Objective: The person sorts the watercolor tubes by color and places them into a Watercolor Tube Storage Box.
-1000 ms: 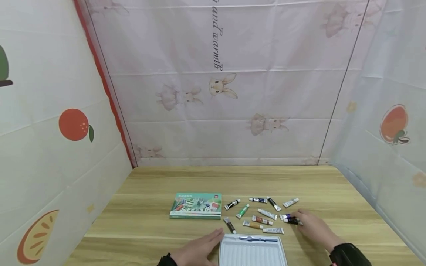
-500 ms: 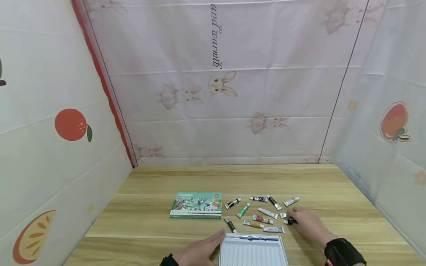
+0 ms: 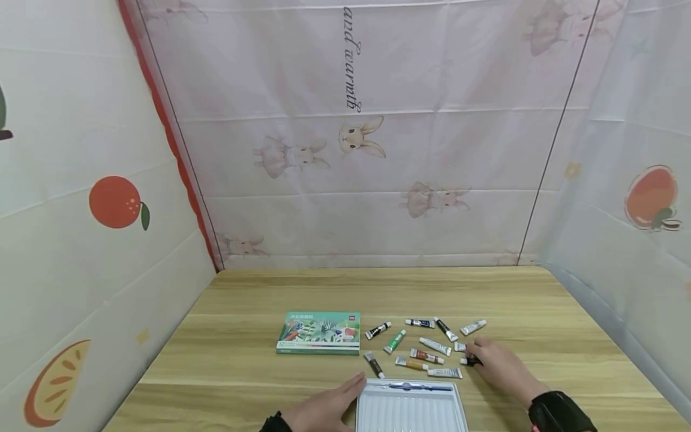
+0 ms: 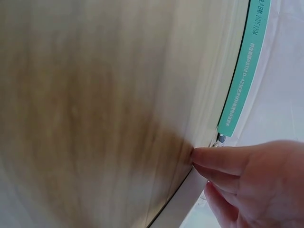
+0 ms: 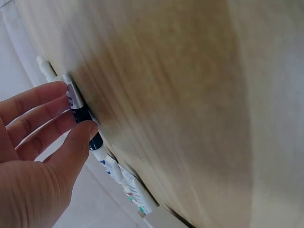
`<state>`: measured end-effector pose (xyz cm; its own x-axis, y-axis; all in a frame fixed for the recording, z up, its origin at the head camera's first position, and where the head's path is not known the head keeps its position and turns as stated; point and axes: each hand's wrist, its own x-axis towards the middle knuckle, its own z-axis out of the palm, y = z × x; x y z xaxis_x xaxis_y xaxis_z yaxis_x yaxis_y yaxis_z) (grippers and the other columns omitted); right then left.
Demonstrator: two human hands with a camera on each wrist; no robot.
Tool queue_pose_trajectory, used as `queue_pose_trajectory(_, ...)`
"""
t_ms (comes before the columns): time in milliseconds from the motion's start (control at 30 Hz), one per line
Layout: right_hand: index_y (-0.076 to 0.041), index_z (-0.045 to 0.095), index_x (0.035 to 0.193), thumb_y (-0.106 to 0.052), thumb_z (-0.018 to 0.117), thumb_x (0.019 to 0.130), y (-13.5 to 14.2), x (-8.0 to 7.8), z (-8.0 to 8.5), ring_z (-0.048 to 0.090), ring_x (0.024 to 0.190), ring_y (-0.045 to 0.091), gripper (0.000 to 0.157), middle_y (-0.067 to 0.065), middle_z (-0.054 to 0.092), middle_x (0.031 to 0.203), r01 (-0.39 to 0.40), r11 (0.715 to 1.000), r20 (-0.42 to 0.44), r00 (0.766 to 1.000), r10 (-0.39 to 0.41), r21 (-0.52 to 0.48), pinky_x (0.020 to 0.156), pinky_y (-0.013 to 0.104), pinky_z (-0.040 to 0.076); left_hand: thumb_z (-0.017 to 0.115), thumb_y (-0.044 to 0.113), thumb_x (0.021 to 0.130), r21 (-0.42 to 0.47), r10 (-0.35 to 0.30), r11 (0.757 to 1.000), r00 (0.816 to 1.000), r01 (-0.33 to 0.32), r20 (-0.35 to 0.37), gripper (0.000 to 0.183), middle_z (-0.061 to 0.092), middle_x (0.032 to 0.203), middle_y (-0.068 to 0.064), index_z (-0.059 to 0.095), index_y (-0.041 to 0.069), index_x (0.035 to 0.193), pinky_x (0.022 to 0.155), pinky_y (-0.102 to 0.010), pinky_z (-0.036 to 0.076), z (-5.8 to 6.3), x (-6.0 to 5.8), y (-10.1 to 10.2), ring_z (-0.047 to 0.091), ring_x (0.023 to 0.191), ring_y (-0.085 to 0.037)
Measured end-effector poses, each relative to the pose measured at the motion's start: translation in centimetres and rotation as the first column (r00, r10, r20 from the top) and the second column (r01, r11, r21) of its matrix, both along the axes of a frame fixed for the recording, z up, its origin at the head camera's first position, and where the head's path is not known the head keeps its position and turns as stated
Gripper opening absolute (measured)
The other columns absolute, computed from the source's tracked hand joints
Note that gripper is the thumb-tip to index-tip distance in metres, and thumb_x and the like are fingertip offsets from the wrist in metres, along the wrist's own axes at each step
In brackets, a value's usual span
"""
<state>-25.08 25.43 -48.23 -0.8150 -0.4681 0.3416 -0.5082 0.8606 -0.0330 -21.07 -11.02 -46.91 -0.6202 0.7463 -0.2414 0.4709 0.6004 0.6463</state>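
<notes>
My left hand (image 3: 326, 408) rests its straight fingers against the left edge of a white ridged plastic tray (image 3: 410, 411), near the far corner. A thin blue paintbrush (image 3: 418, 388) lies in the tray's far groove. To the right, my right hand (image 3: 504, 369) pinches a black-banded paint tube (image 5: 81, 113) between thumb and fingers, low over the table. In the head view, the fingers partly cover this dark tube (image 3: 469, 361) and another tube (image 3: 459, 347) beside it. Several paint tubes lie scattered beyond the tray, among them a green one (image 3: 395, 341) and a reddish-brown one (image 3: 426, 356).
A green illustrated paint box (image 3: 318, 333) lies flat left of the tubes. A white-grey tube (image 3: 445, 373) sits just past the tray's far edge. Printed cloth walls (image 3: 345, 228) enclose the wooden table (image 3: 227, 360) at the back and sides.
My right hand has shifted slightly left and its fingers now cover more of the two tubes there. My left hand stays at the tray's edge.
</notes>
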Motion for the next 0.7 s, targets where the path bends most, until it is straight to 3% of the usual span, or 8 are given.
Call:
queue_pose_trajectory(267,-0.016,0.059,0.077,-0.009,0.070,0.060,-0.1,0.5,0.5,0.049,0.060,0.005,0.021,-0.009,0.047,0.070,-0.036,0.999,0.019,0.999,0.036,-0.016,0.050,0.020,0.042,0.056,0.049,0.065,0.014,0.019,1.000,0.999,-0.019,0.033,0.087,0.012,0.135,0.000,0.014,0.013,0.132,0.091,-0.028,0.025,0.3,0.2,0.0,0.017,0.117,-0.009)
queue_pose_trajectory(500,-0.016,0.060,0.077,-0.009,0.069,0.060,-1.2,1.4,1.4,0.051,0.066,0.008,0.021,-0.007,0.052,0.075,-0.095,0.994,0.015,0.995,0.096,-0.050,0.055,0.023,0.044,0.055,0.050,0.065,0.007,0.015,1.000,1.000,-0.015,0.005,0.086,0.012,0.135,-0.001,0.015,0.013,0.132,0.091,-0.028,0.026,0.3,0.2,0.0,0.018,0.117,-0.009)
queue_pose_trajectory(700,-0.016,0.059,0.078,-0.010,0.069,0.060,-2.4,2.3,1.9,0.051,0.066,0.008,0.022,-0.008,0.050,0.076,-0.180,0.983,-0.004,0.984,0.180,-0.033,0.052,0.023,0.044,0.055,0.050,0.066,0.017,0.006,1.000,1.000,-0.006,-0.011,0.087,0.012,0.135,-0.001,0.014,0.013,0.132,0.090,-0.027,0.027,0.0,0.1,0.0,0.020,0.116,-0.008)
